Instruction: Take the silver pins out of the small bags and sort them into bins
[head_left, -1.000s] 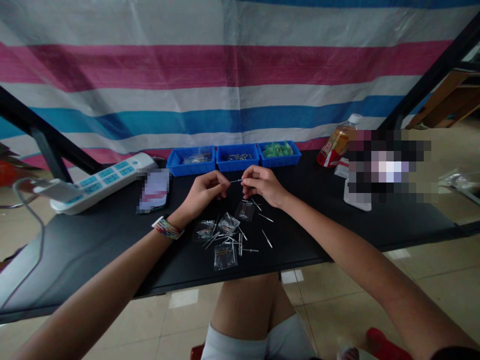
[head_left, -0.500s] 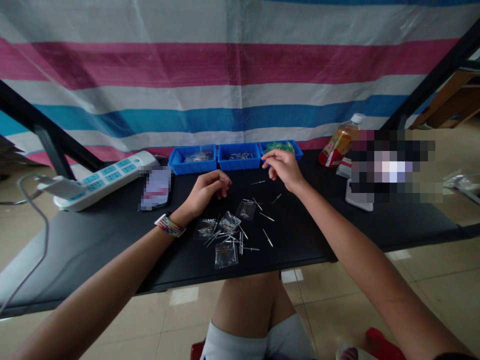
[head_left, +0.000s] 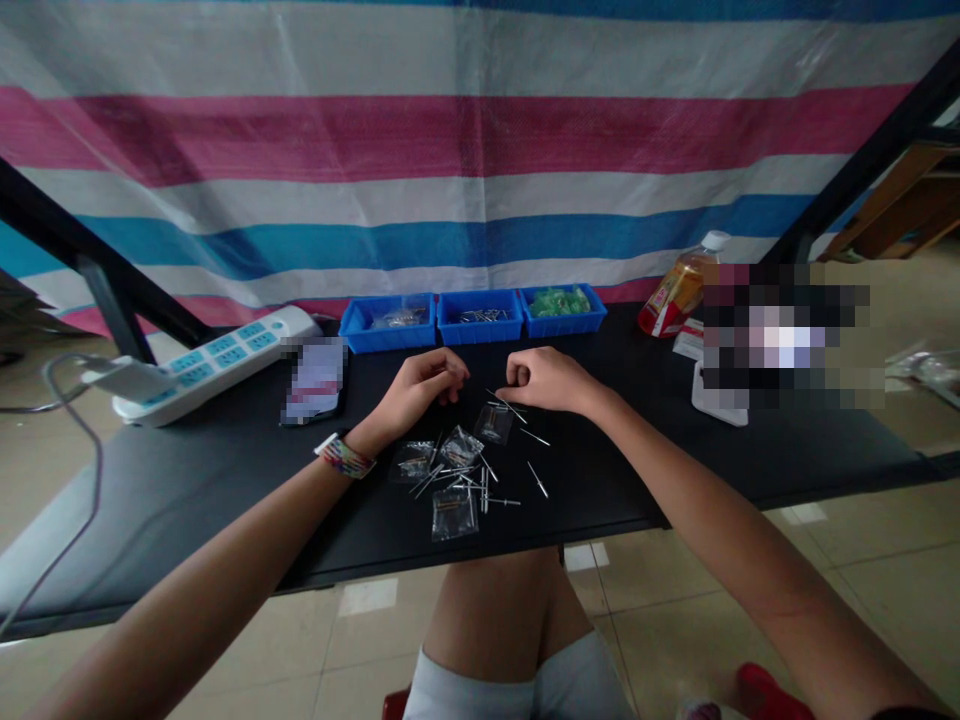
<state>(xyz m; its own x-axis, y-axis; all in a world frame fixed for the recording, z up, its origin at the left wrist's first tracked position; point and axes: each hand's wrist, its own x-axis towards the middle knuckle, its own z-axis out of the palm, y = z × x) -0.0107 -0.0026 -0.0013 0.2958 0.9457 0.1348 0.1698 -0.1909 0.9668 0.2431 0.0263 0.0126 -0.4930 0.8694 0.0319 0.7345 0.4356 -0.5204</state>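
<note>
My left hand point(head_left: 425, 388) hovers over the black table in front of the blue bins, its fingers curled together; what they hold, if anything, is hidden. My right hand point(head_left: 551, 380) is low over the table to the right, fingers bent and tips pinched at a thin metal blind rivet point(head_left: 507, 404). More blind rivets lie loose nearby, one of them point(head_left: 538, 480) apart on the right. Among them are several small clear bags with metal pieces, such as a front bag point(head_left: 454, 513) and a bag point(head_left: 493, 424) below my right fingertips.
Three blue bins stand in a row at the back: a left bin point(head_left: 388, 338) with clear bags, a middle bin point(head_left: 480, 330) with rivets, a right bin point(head_left: 564, 324) with green pieces. A power strip point(head_left: 217, 365) and phone point(head_left: 315, 378) lie left; a drink bottle point(head_left: 679, 290) stands right.
My right hand has come down and toward me from in front of the right bin to the rivets, covering some that showed before. My left hand has barely moved.
</note>
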